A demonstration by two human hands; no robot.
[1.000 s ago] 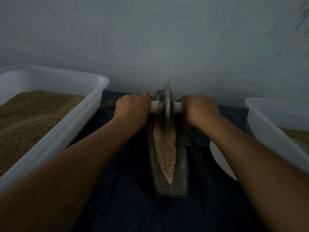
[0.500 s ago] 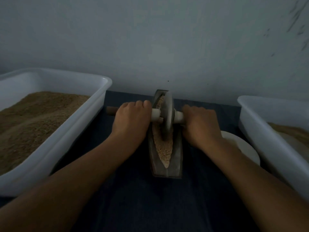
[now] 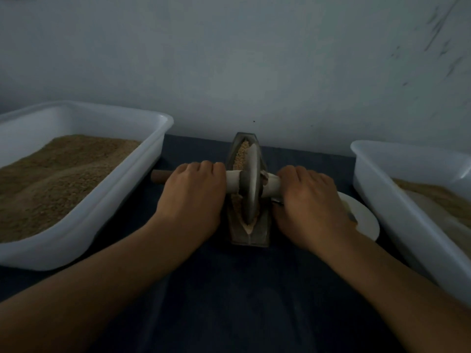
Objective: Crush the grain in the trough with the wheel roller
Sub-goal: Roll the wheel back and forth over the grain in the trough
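Both hands are wrapped around the axle of the roller, one on each side of the wheel. Furthest left, a white tub [image 3: 142, 174] holds a heap of brown grain [image 3: 58, 174], its near wall standing on the dark cloth [image 3: 242, 289]. Just past its right wall the brown end of the axle [image 3: 159, 176] pokes out, and the left hand [image 3: 192, 197] is closed over the axle beside it, knuckles up, fingers curled away from the camera. Between the hands the pale sleeve of the axle shows on either side of the wheel [image 3: 251, 184], a thin grey disc standing upright on edge in the trough [image 3: 248, 235]. The trough is a narrow, dark, boat-shaped channel running away from the camera toward the wall [image 3: 242, 59]; the wheel sits in its near half, and pale crushed grain lies in the channel beyond the wheel and just under it (the part beneath the disc is mostly hidden). The right hand [image 3: 309, 200] is clamped on the other end of the axle. Behind its wrist lies a white plate [image 3: 367, 220], partly covered, and at far right a second white tub [image 3: 382, 200] with grain inside, cut off by the frame edge
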